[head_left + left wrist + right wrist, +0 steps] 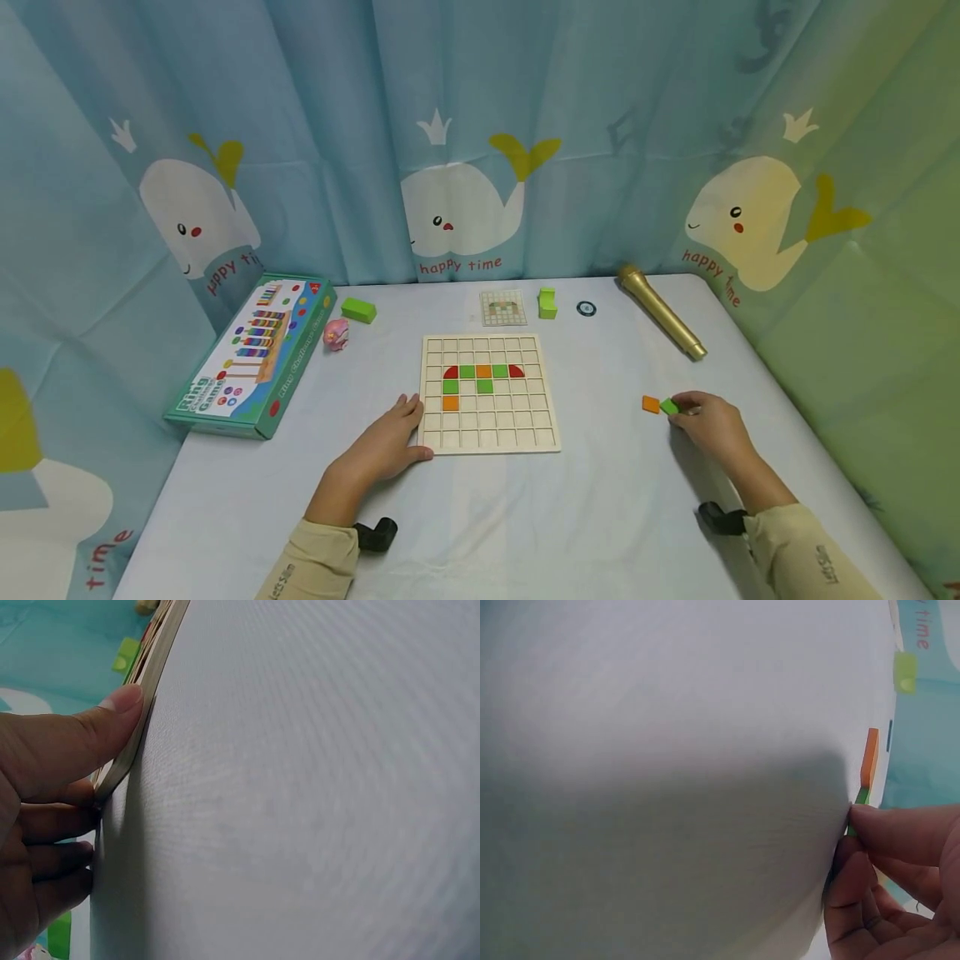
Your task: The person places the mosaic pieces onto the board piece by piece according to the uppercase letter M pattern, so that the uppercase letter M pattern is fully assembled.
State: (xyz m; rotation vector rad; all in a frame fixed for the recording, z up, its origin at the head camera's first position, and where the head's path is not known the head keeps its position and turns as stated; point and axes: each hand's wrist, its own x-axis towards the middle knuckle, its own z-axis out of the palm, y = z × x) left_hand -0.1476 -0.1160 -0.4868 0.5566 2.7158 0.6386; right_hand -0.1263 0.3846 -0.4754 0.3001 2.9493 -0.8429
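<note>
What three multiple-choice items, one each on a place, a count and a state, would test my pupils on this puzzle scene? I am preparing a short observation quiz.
1. Where does the gold microphone lie?
A. at the table's far right
B. on the grid board
C. on the game box

2. How many green tiles sit on the wooden grid board?
A. two
B. four
C. six

3. What is the right hand doing?
A. lying flat and empty
B. pinching a green tile
C. gripping the microphone

Answers: 1 A, it lies angled near the curtain on the right; 2 B, two green squares in the top coloured row and two below; 3 B, fingertips close on the green tile beside the orange tile.
</note>
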